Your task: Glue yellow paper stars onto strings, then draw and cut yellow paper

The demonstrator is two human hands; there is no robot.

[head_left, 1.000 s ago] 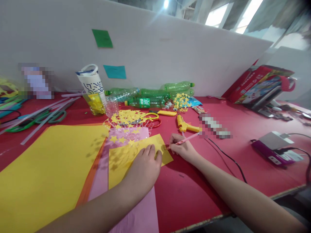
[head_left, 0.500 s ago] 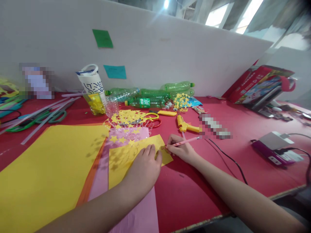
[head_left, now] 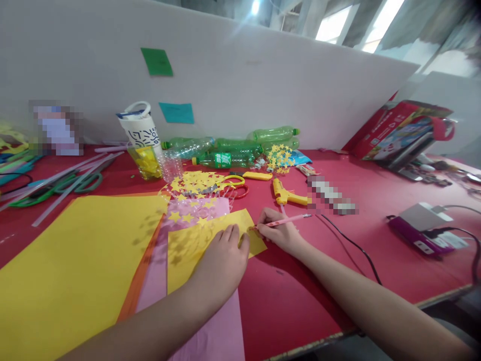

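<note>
A small yellow sheet of paper [head_left: 218, 225] lies over a pink sheet [head_left: 225, 321] in front of me. My left hand [head_left: 223, 255] rests on the yellow paper, its fingers stretched out and pressing down. What lies under the fingertips is hidden. My right hand [head_left: 280, 233] grips a pink pencil [head_left: 287, 219], whose tip meets the paper near its right edge, just beside my left fingers. Behind the paper sit loose yellow paper stars [head_left: 188, 218] and a heap of more stars [head_left: 199, 181] by red-handled scissors [head_left: 240, 191].
Large yellow sheets [head_left: 75, 260] cover the left. Farther back are a yellow glue gun [head_left: 291, 195], a yellow cutter [head_left: 257, 176], green plastic bottles [head_left: 233, 159] and a white tumbler [head_left: 141, 128]. A purple power strip [head_left: 419, 238] with cables stands at right.
</note>
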